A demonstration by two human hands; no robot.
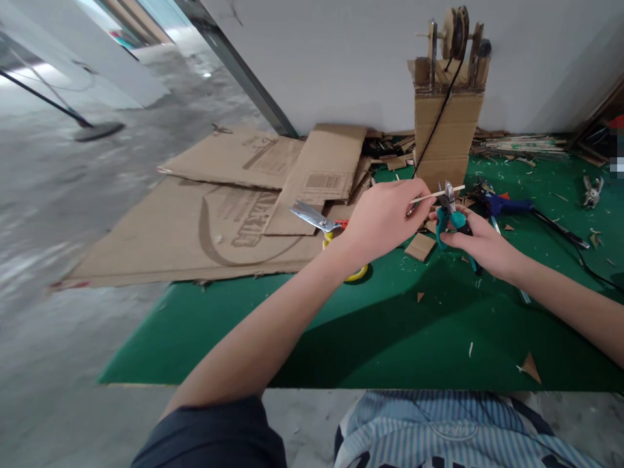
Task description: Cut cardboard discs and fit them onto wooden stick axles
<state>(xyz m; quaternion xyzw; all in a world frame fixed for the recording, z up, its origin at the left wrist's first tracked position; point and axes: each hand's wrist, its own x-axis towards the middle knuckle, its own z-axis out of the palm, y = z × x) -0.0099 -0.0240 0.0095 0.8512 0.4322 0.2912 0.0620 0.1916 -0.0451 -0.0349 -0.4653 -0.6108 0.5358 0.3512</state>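
My left hand (390,211) pinches a thin wooden stick (455,190) that points to the right. My right hand (480,244) is wrapped round a pair of cutting pliers (444,221) with teal and black handles. The stick crosses the pliers' jaws; whether the jaws bite into it I cannot tell. Just behind both hands stands a cardboard tower (443,133) with a spool (455,32) on top and a black cord (441,117) running down from it. Scissors (314,218) with yellow and red handles lie partly hidden under my left forearm.
Flat cardboard sheets (190,227) cover the left of the green table (214,325). A blue glue gun (509,205) with a cable lies right of my hands, another pair of pliers (592,192) farther right. Thin sticks (526,144) are heaped along the wall; cardboard scraps (531,367) are scattered.
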